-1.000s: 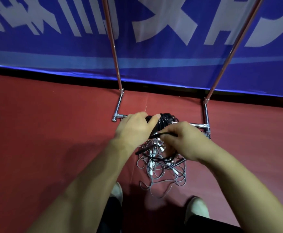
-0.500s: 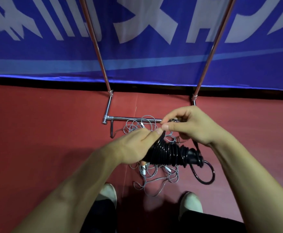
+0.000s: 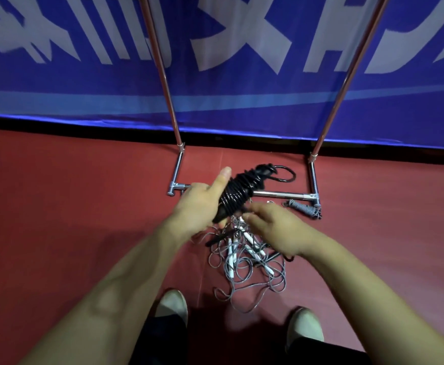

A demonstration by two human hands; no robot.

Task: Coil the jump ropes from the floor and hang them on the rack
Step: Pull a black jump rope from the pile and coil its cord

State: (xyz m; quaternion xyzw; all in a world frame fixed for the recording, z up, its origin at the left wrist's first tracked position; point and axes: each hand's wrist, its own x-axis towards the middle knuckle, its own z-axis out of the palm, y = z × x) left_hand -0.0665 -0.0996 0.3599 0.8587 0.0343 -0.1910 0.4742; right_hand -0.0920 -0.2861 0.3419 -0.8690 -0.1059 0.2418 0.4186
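**Over the rack's base bar: black rope coiled in the left hand**

Behind the rack (image 3: 276, 194) hangs a blue banner (image 3: 215, 106) with large white characters. Their tops are cut off by the frame's upper edge and the strokes are smeared, so none can be read. A paler blue band runs across the banner below them. A red floor (image 3: 57, 206) lies under the rack and spreads to both sides of it. Of the rack, only the two slanted uprights and the chrome base frame show, and the hanging rail is out of view.

The left hand (image 3: 197, 206) grips the black coiled rope (image 3: 238, 196) in the air just over the left part of the base bar. The fingers are wrapped under the bundle and the thumb is stretched up along it. One loop sticks out of the bundle's far end, beyond the bar. The right hand (image 3: 276, 227) sits in front of the bar with its fingertips at the bundle's near end. It is blurred, so I cannot tell whether it pinches the cord or only touches it.

On the floor in front of the bar lie the loose grey ropes (image 3: 247, 270), tangled, with white handles partly hidden by the hands. A grey coiled bundle (image 3: 303, 208) lies against the bar's right end. Two pale shoes (image 3: 172, 304) stand nearest the viewer.
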